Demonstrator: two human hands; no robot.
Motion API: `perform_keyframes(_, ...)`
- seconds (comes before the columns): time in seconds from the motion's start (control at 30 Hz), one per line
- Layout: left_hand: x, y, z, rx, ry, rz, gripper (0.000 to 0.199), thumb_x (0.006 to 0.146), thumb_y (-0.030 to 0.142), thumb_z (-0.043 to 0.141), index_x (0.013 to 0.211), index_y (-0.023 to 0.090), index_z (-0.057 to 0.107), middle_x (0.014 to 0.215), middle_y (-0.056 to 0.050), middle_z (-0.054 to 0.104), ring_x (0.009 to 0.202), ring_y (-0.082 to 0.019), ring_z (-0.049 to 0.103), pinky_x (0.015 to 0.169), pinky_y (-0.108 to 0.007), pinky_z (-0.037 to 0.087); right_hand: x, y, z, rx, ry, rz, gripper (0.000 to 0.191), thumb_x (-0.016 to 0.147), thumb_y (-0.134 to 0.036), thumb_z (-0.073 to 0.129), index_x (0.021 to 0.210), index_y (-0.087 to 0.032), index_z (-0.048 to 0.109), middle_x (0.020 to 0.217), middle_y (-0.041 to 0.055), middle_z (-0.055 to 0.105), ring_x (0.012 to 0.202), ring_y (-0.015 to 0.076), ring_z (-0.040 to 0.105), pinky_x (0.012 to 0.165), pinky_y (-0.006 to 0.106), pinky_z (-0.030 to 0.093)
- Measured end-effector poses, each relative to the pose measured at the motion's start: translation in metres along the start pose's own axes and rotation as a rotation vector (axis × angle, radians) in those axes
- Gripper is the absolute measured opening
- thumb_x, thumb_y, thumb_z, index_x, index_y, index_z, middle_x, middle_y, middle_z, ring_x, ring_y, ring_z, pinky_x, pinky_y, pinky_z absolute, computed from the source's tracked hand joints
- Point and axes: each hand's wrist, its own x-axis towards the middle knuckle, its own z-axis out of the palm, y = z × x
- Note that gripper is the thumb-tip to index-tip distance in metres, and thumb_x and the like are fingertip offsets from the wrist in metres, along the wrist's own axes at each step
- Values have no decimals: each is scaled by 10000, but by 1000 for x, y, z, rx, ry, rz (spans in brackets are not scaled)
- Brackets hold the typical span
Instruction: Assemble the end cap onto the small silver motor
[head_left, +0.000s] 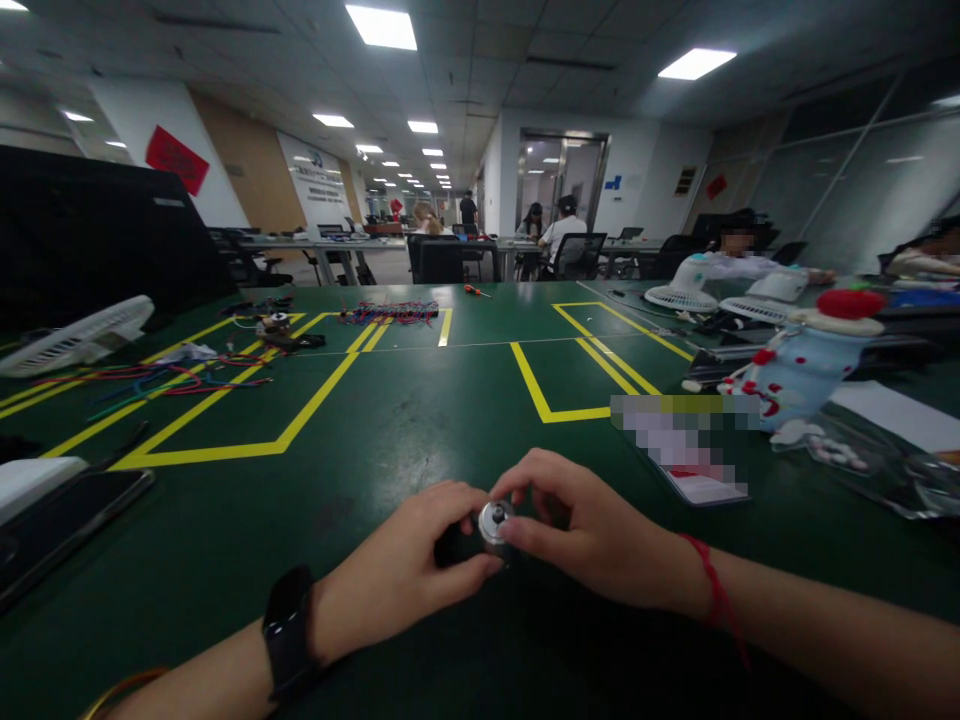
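A small round silver metal part (494, 522) with a dark centre stands on the green table (420, 400), between my two hands. My left hand (420, 550), with a black watch on its wrist, curves around the part's left side, fingers and thumb touching or very close to it. From the right, my right hand (574, 520) pinches the part's upper rim between thumb and index finger. A red string is tied round that wrist. The underside of the part is in shadow.
A phone (67, 525) lies at the left, with coloured wires (187, 380) beyond it. A screwdriver (477, 291) lies at the far edge. On the right are a packet (694, 465), a blue bottle (810, 370) and white fans (682, 285). People sit farther back.
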Motion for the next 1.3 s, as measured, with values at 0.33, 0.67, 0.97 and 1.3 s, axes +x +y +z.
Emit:
perform_keyframes(0.33,-1,3,-2,8,-10,1,192,815,176,638,993,211,573,926,-7,610,820,-189,549,720,-290,422,-3,18,-19,-20,-38,11,154,838,-332,616,905,-204,670,896,20,565,763,134,526,669,267,424)
perform_keyframes(0.67,-1,0,-2,-9,-16,-14,203,829,189,629,1022,225,577,941,-12,615,832,-192,550,739,-301,427,-14,33,-16,-179,-168,-53,177,824,-276,641,982,-236,711,968,35,570,902,160,536,802,300,424)
perform_keyframes(0.97,-2,-1,-3,-14,-29,-24,243,837,194,633,1064,247,564,981,-2,610,860,-190,549,755,-296,418,-3,44,-30,319,115,317,254,879,-362,536,989,-165,654,834,25,623,714,121,538,643,258,418)
perform_keyframes(1.3,-1,-1,-2,-11,-27,-20,213,839,196,648,1034,242,574,945,5,608,830,-184,544,735,-290,412,-12,23,-15,-221,-161,-61,108,775,-254,665,861,-188,667,862,14,572,760,135,523,687,282,412)
